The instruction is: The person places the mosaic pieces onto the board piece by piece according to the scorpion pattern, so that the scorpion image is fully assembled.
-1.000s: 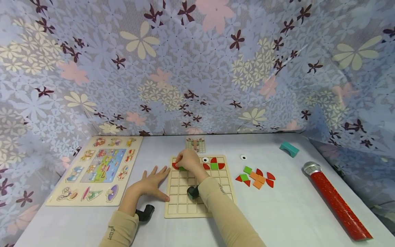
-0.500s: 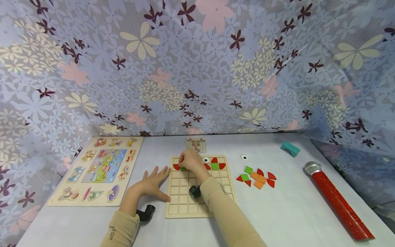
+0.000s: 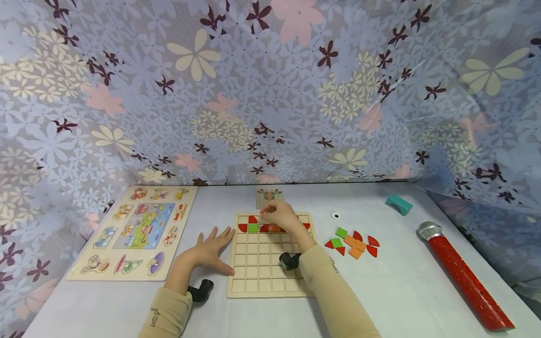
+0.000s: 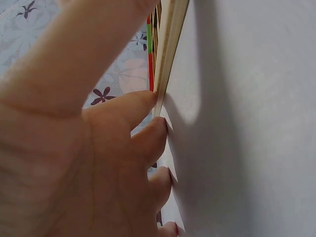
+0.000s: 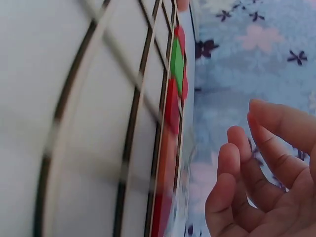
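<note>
A wooden grid board (image 3: 252,259) lies on the table. In its top rows sit a green square (image 3: 252,227), a red quarter-round piece (image 3: 243,227) to its left and another red piece (image 3: 252,219) above it. Over the board's upper part hovers my right hand (image 3: 282,216), hiding some pieces there. In the right wrist view its fingers are loosely bent and nothing shows between them; an orange piece (image 5: 166,163) lies in the row beside it. My left hand (image 3: 207,253) rests on the table, fingers spread, with fingertips touching the board's left edge.
Right of the board lie loose red, green and orange pieces (image 3: 355,244) and a white eye disc (image 3: 336,215). A pattern card (image 3: 263,202) is behind the board. A picture puzzle (image 3: 111,253) lies left; a teal arch block (image 3: 399,204) and red microphone (image 3: 460,272) lie right.
My right hand has moved right from the board's upper left corner, uncovering a red piece above the green square. It now covers the board's eye disc. My left hand stays put.
</note>
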The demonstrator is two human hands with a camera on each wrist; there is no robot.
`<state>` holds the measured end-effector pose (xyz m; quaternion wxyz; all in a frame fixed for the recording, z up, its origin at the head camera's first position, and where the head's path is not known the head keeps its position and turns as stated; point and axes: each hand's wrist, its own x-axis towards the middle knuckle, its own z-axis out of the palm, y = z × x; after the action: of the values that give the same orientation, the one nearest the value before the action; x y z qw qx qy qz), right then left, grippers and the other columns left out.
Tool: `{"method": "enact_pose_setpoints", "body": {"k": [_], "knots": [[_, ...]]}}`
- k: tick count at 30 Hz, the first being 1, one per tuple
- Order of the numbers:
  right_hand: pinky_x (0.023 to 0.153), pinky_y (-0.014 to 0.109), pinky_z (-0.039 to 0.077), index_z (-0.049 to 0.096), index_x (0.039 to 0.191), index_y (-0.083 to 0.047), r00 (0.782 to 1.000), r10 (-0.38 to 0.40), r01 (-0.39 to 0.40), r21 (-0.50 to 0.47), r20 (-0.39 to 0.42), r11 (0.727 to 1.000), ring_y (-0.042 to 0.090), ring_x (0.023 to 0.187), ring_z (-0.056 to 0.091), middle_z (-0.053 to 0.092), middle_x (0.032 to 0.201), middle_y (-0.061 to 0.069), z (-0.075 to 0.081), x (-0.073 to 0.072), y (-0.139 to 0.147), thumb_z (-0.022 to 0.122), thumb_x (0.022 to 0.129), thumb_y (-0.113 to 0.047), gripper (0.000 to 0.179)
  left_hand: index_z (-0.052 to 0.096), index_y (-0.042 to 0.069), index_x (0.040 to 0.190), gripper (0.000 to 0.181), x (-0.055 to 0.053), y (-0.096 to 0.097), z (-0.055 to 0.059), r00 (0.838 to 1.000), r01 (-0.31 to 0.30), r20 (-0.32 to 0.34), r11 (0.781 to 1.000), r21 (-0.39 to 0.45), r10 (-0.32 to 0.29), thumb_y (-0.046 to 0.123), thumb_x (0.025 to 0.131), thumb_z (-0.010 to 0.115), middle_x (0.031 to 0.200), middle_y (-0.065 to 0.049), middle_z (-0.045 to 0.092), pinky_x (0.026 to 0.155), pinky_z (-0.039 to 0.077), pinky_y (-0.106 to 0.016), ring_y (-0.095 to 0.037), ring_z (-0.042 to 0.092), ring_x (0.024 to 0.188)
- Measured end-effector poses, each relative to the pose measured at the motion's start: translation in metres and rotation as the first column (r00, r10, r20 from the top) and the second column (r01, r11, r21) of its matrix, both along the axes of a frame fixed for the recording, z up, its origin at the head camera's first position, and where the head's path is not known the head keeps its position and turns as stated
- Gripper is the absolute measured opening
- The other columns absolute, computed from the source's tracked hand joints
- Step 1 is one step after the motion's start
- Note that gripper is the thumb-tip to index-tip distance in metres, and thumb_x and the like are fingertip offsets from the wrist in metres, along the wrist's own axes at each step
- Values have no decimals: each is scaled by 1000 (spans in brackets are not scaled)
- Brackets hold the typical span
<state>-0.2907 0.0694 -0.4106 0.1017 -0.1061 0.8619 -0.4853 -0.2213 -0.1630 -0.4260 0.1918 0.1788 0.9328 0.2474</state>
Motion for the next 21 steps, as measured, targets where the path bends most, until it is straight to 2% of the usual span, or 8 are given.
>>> {"method": "enact_pose_setpoints", "body": {"k": [4, 9, 15, 21], "knots": [[72, 35, 48, 66, 98, -5, 998, -54, 54, -1, 22, 999, 21, 81, 56, 61, 90, 6, -1, 0, 20, 65, 85, -14, 16, 23, 6, 147, 110, -1, 0, -1, 1000, 4, -4, 1000, -3, -4, 42, 61, 83, 153, -15, 16, 103, -8, -67, -42, 0, 139], [72, 35, 49, 66, 96, -4, 996, -88, 87, 18, 7, 996, 23, 78, 59, 62, 87, 8, -6, -2, 42, 65, 85, -12, 14, 23, 6, 146, 110, -1, 0, -1, 1000, 3, -9, 1000, -8, -3, 41, 61, 83, 153, -15, 16, 103, -8, -67, -42, 0, 139], [70, 35, 51, 65, 100, -2, 993, -119, 119, 18, 10, 993, 23, 78, 60, 62, 93, 10, -5, -1, 63, 64, 86, -12, 18, 24, 5, 146, 110, 0, 1, 0, 1000, 3, -12, 1000, -2, -3, 40, 61, 83, 152, -16, 17, 102, -8, -67, -43, 1, 139], [75, 38, 50, 63, 106, 1, 989, -144, 144, 7, 15, 990, 26, 86, 57, 61, 98, 13, -3, 1, 80, 63, 86, -12, 23, 24, 6, 146, 109, 0, 1, 1, 1000, 3, -10, 1000, -6, -3, 40, 61, 83, 153, -15, 17, 103, -7, -67, -43, 0, 139]]}}
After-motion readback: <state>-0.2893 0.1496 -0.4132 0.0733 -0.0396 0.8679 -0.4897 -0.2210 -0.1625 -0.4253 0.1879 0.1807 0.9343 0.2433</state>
